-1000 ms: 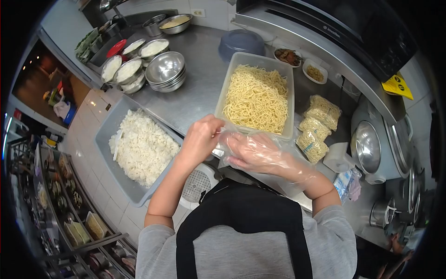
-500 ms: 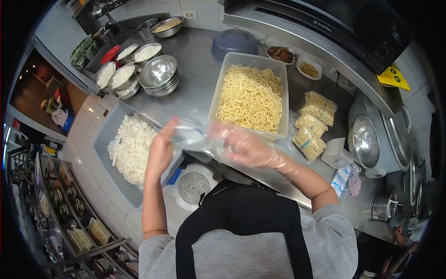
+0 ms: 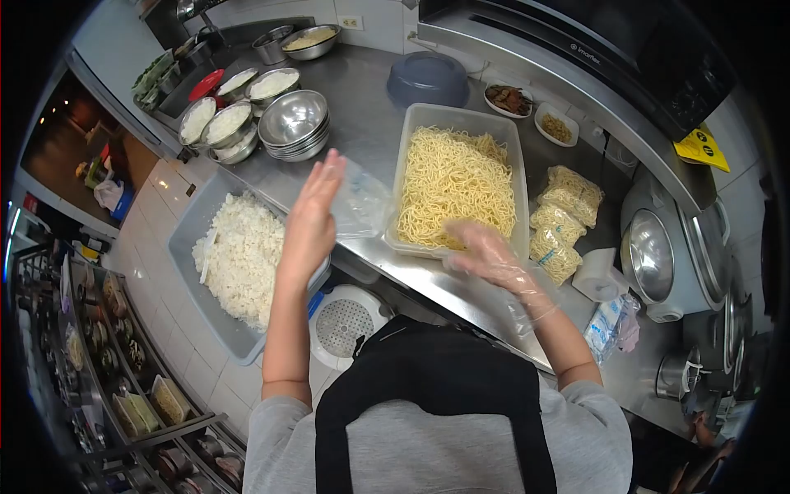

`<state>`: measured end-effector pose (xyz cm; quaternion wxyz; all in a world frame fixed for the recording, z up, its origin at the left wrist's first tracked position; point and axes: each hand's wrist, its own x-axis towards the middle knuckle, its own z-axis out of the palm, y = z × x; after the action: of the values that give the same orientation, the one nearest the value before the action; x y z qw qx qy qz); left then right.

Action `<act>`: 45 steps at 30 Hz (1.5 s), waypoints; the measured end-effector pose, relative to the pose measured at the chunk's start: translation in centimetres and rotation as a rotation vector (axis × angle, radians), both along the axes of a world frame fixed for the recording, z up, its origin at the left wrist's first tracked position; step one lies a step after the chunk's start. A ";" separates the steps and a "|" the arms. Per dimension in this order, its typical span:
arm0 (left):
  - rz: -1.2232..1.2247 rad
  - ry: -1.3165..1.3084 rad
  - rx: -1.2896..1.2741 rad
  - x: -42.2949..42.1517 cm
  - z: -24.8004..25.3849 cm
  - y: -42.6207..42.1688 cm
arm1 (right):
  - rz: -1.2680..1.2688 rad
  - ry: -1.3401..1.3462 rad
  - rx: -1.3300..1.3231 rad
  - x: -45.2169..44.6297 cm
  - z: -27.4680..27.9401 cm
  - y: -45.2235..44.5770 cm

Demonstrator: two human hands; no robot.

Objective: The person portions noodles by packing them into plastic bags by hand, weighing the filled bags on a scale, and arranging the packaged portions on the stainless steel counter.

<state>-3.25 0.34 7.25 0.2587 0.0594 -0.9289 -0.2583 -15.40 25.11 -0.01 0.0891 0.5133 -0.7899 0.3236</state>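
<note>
My bare left hand (image 3: 311,216) is raised over the counter edge, its fingers stretched out and held side by side; the thumb is hidden. Just right of it a crumpled clear plastic bag (image 3: 360,202) overlaps the counter; whether the fingers touch it I cannot tell. A clear plastic glove covers my right hand (image 3: 490,253), loose at the wrist. That hand is open and slightly blurred, over the near side of a translucent tub (image 3: 522,193) of yellow noodles (image 3: 455,183). Below my left hand, a grey tub (image 3: 191,251) holds white rice (image 3: 240,255).
Rice-filled metal bowls (image 3: 228,123) and a stack of bare bowls (image 3: 294,123) stand at back left. Bagged noodles (image 3: 555,255) lie right of the noodle tub. Behind are a dark lid (image 3: 426,78) and two small dishes (image 3: 556,125). A large cooker (image 3: 691,247) stands at right.
My hands have moved apart: the right from beside the left to over the noodle tub's near side, fingers spreading. My left hand has risen and straightened. The plastic between them is now beside the left.
</note>
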 end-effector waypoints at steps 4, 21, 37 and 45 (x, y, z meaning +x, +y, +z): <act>-0.142 -0.021 -0.105 -3.0 -0.1 3.2 | 0.257 -0.145 -0.233 0.8 7.9 -4.5; 0.074 0.260 -0.048 -4.6 -1.3 -1.2 | -0.045 -0.258 0.467 -4.5 0.2 -4.9; 0.071 0.177 0.104 -3.6 -1.5 -0.2 | 0.211 -0.489 -0.136 -10.1 15.0 -2.1; 0.035 0.235 0.082 -5.4 -1.8 -0.7 | 0.498 -0.506 -0.515 -11.4 23.6 -2.0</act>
<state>-8.61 -0.33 5.47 0.3675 0.0556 -0.8798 -0.2965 -26.82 23.12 23.57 -0.0629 0.5537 -0.5323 0.6373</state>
